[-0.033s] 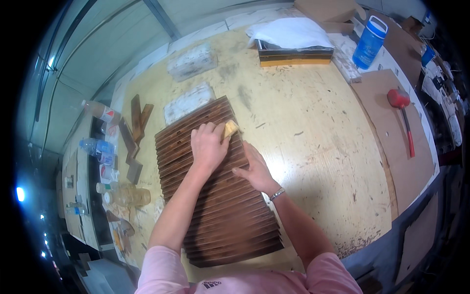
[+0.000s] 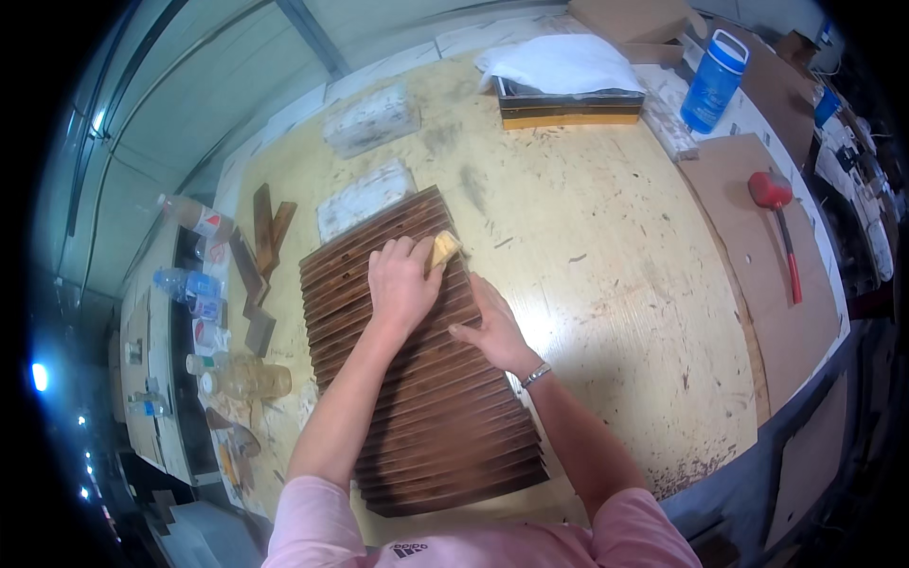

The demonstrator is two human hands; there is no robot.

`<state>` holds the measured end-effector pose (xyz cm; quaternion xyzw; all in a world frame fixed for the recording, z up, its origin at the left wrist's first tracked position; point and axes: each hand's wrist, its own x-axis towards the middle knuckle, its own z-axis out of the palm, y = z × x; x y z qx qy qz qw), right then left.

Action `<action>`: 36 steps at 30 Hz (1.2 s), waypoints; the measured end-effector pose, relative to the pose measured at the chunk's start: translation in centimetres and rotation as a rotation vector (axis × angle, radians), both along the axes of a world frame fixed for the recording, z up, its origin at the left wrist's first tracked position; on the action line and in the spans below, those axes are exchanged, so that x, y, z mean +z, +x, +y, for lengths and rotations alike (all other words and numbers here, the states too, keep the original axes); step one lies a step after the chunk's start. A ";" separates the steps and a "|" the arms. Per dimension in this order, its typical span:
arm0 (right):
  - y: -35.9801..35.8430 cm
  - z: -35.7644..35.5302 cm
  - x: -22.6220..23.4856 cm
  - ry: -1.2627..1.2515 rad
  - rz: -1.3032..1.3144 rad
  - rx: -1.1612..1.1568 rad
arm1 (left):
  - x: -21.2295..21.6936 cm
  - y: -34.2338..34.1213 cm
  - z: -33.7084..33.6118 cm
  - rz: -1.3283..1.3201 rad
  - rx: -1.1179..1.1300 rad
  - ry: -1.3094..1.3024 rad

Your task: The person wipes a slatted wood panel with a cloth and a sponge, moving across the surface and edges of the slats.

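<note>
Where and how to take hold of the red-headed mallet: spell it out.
Take the mallet by the red end of its handle, probably from above, on the person's side: it lies flat on the cardboard, head pointing away, and the slim handle is uncovered.

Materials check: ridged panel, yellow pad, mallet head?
Ridged panel: likely wood, dark-stained; streaky grain, knot-like spots.
Yellow pad: sponge or folded cloth, perhaps; matte, soft-looking, too small to settle.
Mallet head: possibly rubber or plastic; smooth, mostly even red, one greyish end.
</note>
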<state>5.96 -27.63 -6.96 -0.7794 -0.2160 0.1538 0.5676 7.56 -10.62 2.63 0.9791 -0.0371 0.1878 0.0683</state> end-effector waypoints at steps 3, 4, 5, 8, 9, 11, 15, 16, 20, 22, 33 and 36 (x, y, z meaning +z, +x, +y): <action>-0.1 0.0 0.5 -0.036 0.010 -0.002 | 0.7 -0.9 0.0 0.160 -0.074 -0.002; -0.1 0.0 0.4 -0.036 0.008 -0.002 | 0.6 -1.2 0.3 0.156 -0.056 0.009; -0.1 0.0 0.2 -0.035 0.005 -0.001 | 0.5 -1.7 0.9 0.153 -0.038 0.020; 0.0 0.1 -0.3 -0.025 0.001 -0.005 | 0.5 -3.6 3.7 0.176 0.036 0.012; 0.0 0.0 -0.4 -0.018 0.000 -0.007 | 0.6 -4.3 4.9 0.176 0.058 0.014; -0.1 0.0 0.2 0.007 0.030 0.003 | 0.8 -6.0 7.2 0.179 0.126 0.036; 0.0 0.1 0.4 -0.040 0.008 -0.001 | 1.1 -7.0 7.3 0.101 0.157 -0.024; -0.1 0.1 0.1 -0.028 0.004 -0.009 | 1.1 -6.6 5.9 0.084 0.134 -0.061; 0.4 -0.4 2.3 0.022 0.152 0.085 | 0.1 -4.7 -1.0 0.008 -0.119 -0.106; 0.5 -0.6 2.4 0.024 0.155 0.096 | 0.2 -4.4 -2.5 0.047 -0.135 -0.058; 0.3 0.5 -1.4 0.029 -0.062 -0.023 | 0.4 -5.9 -0.9 0.041 -0.034 -0.011; 0.3 0.3 -1.1 0.093 -0.033 -0.025 | 0.5 -8.3 2.1 0.049 0.035 0.003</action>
